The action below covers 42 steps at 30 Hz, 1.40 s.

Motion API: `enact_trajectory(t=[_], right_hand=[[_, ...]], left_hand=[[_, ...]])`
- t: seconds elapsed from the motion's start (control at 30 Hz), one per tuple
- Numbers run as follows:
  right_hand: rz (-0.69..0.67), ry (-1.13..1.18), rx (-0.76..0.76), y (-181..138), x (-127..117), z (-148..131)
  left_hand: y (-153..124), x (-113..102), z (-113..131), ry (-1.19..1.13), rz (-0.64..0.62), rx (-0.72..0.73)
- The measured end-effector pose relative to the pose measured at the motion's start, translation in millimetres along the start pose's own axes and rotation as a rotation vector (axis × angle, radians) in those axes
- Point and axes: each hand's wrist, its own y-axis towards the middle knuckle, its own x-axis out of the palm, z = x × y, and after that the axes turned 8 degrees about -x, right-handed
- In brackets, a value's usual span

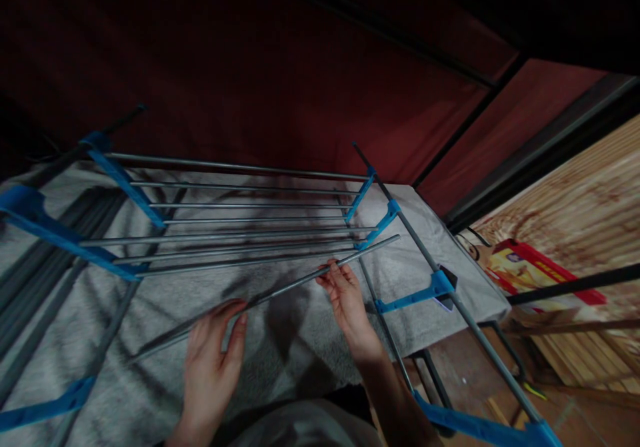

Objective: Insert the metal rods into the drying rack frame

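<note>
A loose grey metal rod (pixel 280 290) lies slanted across a clothes drying rack (pixel 225 234) with blue plastic brackets. My right hand (pixel 346 300) pinches the rod near its upper right end, close to a blue bracket (pixel 381 226). My left hand (pixel 215 360) curls around the rod lower down, towards its left end. Several parallel grey rods are fitted between the blue brackets beyond my hands. The rack stands over a grey towel (pixel 290 340).
A dark red wall (pixel 250 67) rises behind the rack. A slanted grey side bar (pixel 450 294) with a blue arm (pixel 410 295) runs on the right. A red and yellow box (pixel 530 270) lies on the wooden floor at right.
</note>
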Motion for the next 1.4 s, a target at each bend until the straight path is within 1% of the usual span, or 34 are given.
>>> enact_trajectory(t=[0.03, 0.07, 0.1, 0.2, 0.27, 0.37, 0.43, 0.53, 0.63, 0.73, 0.87, 0.93, 1.03, 1.17, 1.27, 1.4], right_hand=[[0.005, 0.0, 0.007, 0, 0, -1], [0.012, -0.001, 0.013, 1, 1, -1], [0.017, -0.003, 0.019, 1, 2, -2], [0.019, -0.014, 0.019, 2, 4, -3], [0.015, -0.031, 0.011, 3, 5, -3], [0.016, -0.042, 0.004, 4, 7, -2], [0.018, -0.04, 0.008, 5, 9, -1], [0.014, -0.046, 0.009, 6, 11, -1], [-0.012, -0.055, 0.011, 5, 14, -1], [-0.075, -0.078, 0.03, -1, 19, 1], [-0.178, -0.13, 0.075, -15, 29, 9], [-0.216, -0.149, 0.095, -23, 35, 15], [-0.262, -0.174, 0.121, -34, 42, 24], [-0.293, -0.234, 0.118, -39, 49, 29], [-0.316, -0.254, 0.069, -35, 54, 22], [-0.35, -0.238, -0.004, -23, 65, 2]], left_hand=[[3, -2, -4, 0.044, -0.018, 0.057], [5, -3, -8, 0.058, -0.05, 0.075], [7, -4, -11, 0.041, -0.093, 0.055], [7, -2, -17, -0.13, -0.214, -0.133], [5, 1, -16, -0.23, -0.264, -0.267], [1, 5, -12, -0.286, -0.304, -0.363], [1, 6, -11, -0.285, -0.301, -0.354], [4, 5, -10, -0.228, -0.288, -0.279], [7, 6, -8, -0.199, -0.302, -0.227], [8, 10, -1, -0.265, -0.305, -0.275], [6, 19, 15, -0.413, -0.271, -0.445], [5, 23, 24, -0.462, -0.265, -0.489], [6, 28, 35, -0.495, -0.282, -0.471], [8, 32, 43, -0.553, -0.254, -0.449], [8, 31, 46, -0.556, -0.229, -0.441], [8, 23, 49, -0.566, -0.194, -0.464]])
